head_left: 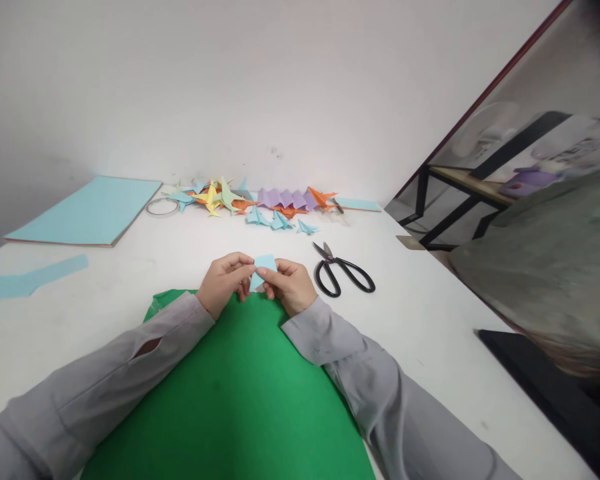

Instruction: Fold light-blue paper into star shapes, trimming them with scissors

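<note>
The single camera is worn on the person's head, so it looks from behind and above the fingers [244, 271], facing forward and down across the table [130, 260]. It sits near enough for the fingers to fall close to the middle of the view, with the grey sleeves [105, 380] widening toward the lens on their near side. Beyond the fingers, the view reaches over the tabletop to the wall [280, 87], which fills the upper part; far to their right it takes in a slanting shelf [467, 181].
</note>
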Demonstrator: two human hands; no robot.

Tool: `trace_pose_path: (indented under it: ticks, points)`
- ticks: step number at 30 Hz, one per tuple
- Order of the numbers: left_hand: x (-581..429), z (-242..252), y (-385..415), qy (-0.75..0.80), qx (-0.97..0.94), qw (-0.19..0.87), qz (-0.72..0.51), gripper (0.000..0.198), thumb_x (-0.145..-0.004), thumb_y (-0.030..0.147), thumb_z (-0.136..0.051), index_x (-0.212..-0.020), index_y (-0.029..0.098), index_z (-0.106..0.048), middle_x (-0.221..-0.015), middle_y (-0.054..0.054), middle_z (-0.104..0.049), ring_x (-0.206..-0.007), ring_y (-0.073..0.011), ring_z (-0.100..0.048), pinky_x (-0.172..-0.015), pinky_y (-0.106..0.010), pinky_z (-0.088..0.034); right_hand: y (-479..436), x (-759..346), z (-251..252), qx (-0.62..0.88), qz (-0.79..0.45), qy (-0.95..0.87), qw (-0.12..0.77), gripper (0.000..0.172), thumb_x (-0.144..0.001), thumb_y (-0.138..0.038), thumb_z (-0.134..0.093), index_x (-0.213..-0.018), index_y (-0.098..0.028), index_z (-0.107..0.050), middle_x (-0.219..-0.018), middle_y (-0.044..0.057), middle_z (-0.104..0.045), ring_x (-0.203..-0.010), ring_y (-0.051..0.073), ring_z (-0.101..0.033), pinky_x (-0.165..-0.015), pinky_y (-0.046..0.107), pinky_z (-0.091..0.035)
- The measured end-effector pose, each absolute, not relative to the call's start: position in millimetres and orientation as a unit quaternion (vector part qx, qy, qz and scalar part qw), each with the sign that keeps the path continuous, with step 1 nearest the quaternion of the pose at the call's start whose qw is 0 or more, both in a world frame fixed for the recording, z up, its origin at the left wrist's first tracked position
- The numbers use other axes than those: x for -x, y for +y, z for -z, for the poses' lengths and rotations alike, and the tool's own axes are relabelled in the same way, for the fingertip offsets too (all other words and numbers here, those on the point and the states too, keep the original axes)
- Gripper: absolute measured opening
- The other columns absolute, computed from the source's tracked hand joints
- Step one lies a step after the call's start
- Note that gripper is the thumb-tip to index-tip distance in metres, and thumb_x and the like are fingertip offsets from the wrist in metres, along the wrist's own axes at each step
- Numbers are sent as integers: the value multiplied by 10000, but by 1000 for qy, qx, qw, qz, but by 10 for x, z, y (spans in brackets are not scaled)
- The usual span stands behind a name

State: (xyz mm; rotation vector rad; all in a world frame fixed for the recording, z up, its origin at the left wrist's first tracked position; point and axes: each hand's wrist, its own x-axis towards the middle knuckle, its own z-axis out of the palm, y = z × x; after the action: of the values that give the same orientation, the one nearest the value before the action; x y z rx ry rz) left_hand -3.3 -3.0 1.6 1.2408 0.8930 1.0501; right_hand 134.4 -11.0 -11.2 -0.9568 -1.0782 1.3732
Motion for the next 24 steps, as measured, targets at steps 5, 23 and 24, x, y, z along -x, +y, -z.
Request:
trace_pose_path:
  ticks: [5, 23, 24]
  points:
    - [31, -30, -28, 380, -525, 605, -462, 197, -646, 255, -621, -810, 160, -566, -479, 76, -471, -360, -73, -459, -306, -189, -397, -133, -1338, 113, 402, -573, -486, 523, 236, -557, -273, -747, -619, -133, -568, -368, -65, -517, -307, 48, -435, -329, 161, -340]
    - [25, -38, -31, 382, -520, 623, -442, 182, -689, 248, -569, -810, 174, -456, -403, 50, -554, -353, -142, -558, -340, -207, -428, -88, -1349, 149, 353, -594, -445, 570, 239, -620, -266, -683, -790, -181, -538, -383, -100, -520, -284, 80, -477, -284, 158, -357]
    - [24, -41, -33, 382, -520, 624, -440, 176, -689, 244, -567, -804, 175, -453, -396, 46, -556, -354, -147, -562, -341, -205, -425, -86, -1350, 145, 353, -592, -439, 577, 238, -613, -255, -686, -790, -182, -545, -377, -107, -507, -280, 77, -472, -280, 155, -350]
